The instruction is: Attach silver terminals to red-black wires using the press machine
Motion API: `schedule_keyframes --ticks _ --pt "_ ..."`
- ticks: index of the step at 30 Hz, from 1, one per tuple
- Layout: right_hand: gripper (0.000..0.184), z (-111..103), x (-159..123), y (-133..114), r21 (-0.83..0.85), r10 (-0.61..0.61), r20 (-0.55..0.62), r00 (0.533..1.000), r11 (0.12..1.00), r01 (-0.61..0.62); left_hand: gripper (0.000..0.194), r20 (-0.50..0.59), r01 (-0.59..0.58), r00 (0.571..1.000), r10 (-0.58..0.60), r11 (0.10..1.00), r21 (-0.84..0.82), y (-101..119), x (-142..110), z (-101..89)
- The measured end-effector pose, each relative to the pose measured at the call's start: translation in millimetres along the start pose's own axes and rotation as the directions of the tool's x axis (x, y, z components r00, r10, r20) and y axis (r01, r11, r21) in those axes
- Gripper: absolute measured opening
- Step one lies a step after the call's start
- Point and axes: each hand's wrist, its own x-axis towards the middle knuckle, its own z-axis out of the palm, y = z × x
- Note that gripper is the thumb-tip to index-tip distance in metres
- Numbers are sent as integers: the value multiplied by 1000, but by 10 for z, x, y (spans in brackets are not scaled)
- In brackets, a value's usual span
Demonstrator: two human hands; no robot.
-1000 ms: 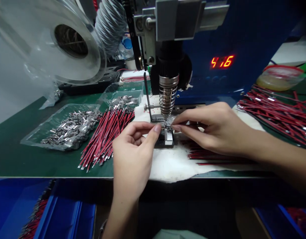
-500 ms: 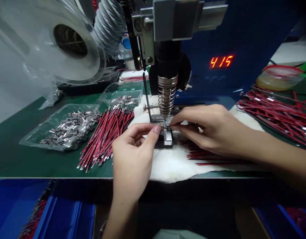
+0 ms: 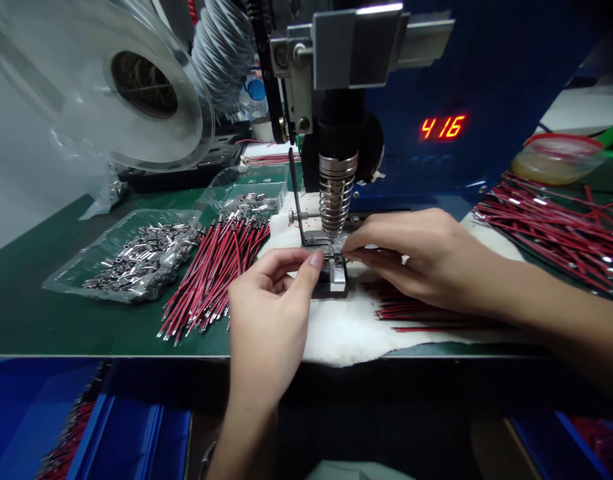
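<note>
My left hand [image 3: 271,303] is closed in a pinch at the small metal fixture [image 3: 338,275], thumb and forefinger on a tiny metal connector that is mostly hidden. From the other side my right hand [image 3: 424,257] pinches a thin wire, largely covered by the fingers. Both sets of fingertips almost meet just under the spring-wrapped iron [image 3: 338,197] of a bench soldering machine. Red and black wires [image 3: 416,310] lie under my right hand on a white cloth [image 3: 341,333].
Clear trays of small metal connectors [image 3: 141,263] stand at left beside a wire bundle [image 3: 211,273]. More wires [image 3: 556,227] lie at right near a red-rimmed tub [image 3: 559,160]. A blue machine housing [image 3: 401,153] shows a red display [image 3: 442,127]. Blue bins [image 3: 126,433] sit below the table edge.
The display read 416, then 415, and now 416 again. Both hands stay at the fixture with only slight finger shifts; the wire seen behind my right fingertips earlier is now hidden.
</note>
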Motion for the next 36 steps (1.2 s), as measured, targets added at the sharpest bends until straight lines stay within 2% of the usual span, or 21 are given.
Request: schedule_keyframes --ticks 19,36 --pt "15 44 28 -59 -13 20 -74 997 1000 -21 18 -14 0 1000 1 1000 14 7 -1 3" --pt "15 49 20 -35 -23 -30 -62 998 999 29 18 -15 8 1000 -8 1000 -2 -2 -4 7"
